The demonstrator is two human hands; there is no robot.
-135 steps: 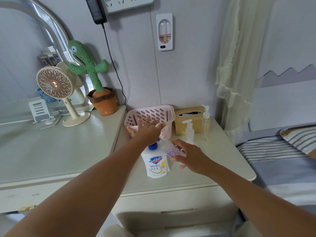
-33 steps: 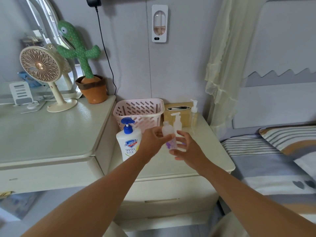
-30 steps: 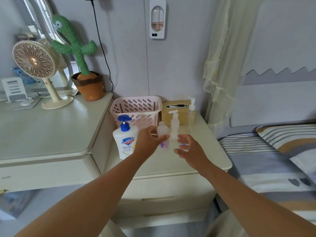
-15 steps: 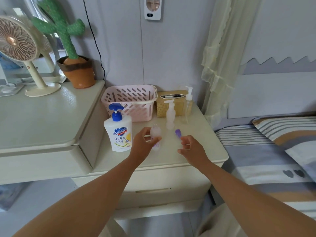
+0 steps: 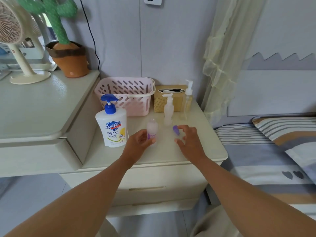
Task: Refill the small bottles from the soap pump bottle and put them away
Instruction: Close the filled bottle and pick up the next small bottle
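Left grip curled round upright small bottle, right grip holding purple cap just beside

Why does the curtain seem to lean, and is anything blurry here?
Head view: the wide-angle lens tilts the curtain near the frame's edge; light is soft, shadows faint; the small bottle in the left hand and the purple cap pinched by the right hand look slightly soft.

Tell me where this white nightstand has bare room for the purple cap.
Bare: the front strip of the white nightstand along its edge, and the right side in front of the clear pump bottle. Crowded: the back, with the pink slotted basket, gold tissue box and frosted pump bottle; the white soap pump bottle fills the left.
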